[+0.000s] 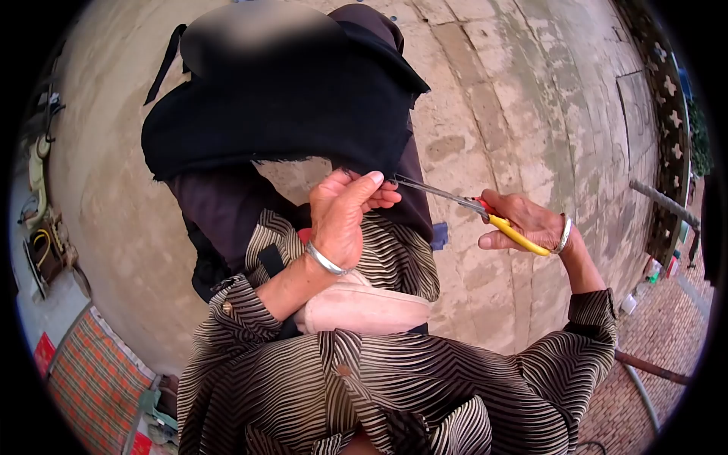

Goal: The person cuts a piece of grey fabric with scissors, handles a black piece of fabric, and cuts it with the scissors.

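Black cloth (277, 117) with a frayed lower edge lies spread over my knees. My left hand (341, 212) pinches this cloth at its lower right corner, thumb on top and fingers curled beneath. In my right hand (527, 220) is a pair of scissors (440, 192) with yellow and red handles. Their long metal blades point left, and the tips meet the cloth's corner right beside my left fingertips. Whether the blades are parted at the tip is too small to tell. A silver bracelet circles each wrist.
Cracked concrete floor (485, 303) surrounds me. On the left are a plaid mat (98, 379) and assorted items along the edge. A pierced brick wall (667, 136), a metal pole (663, 203) and brick paving (667, 341) are at right. A pink pouch (368, 305) rests at my waist.
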Action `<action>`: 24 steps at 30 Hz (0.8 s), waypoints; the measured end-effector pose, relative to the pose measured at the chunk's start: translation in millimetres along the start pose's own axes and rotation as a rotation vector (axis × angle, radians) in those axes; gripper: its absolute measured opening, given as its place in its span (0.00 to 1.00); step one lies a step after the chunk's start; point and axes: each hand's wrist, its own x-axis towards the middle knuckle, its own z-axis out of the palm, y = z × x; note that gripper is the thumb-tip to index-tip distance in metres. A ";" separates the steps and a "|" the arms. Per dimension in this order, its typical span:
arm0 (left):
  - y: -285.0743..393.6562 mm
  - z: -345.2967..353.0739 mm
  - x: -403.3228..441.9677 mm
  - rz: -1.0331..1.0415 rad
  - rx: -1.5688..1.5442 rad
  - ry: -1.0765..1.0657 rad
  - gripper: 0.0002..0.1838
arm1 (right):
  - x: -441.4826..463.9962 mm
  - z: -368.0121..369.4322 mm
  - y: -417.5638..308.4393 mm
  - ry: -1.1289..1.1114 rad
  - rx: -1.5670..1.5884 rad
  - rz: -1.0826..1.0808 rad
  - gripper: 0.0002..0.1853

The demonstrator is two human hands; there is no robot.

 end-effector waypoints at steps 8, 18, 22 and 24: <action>-0.2 -1.8 -0.4 -0.017 0.037 -0.003 0.08 | 24.7 -6.5 -4.7 -0.068 0.011 -0.020 0.37; 1.3 -2.1 -0.9 -0.018 0.028 -0.007 0.08 | 47.1 -13.2 -20.7 -0.080 -0.062 -0.094 0.37; 3.3 -2.8 -0.2 0.022 -0.003 0.008 0.08 | 47.3 -13.5 -13.5 -0.131 -0.049 -0.068 0.38; 4.1 -1.9 0.1 0.033 -0.026 0.009 0.08 | 44.4 -12.1 -11.0 -0.145 -0.021 -0.072 0.39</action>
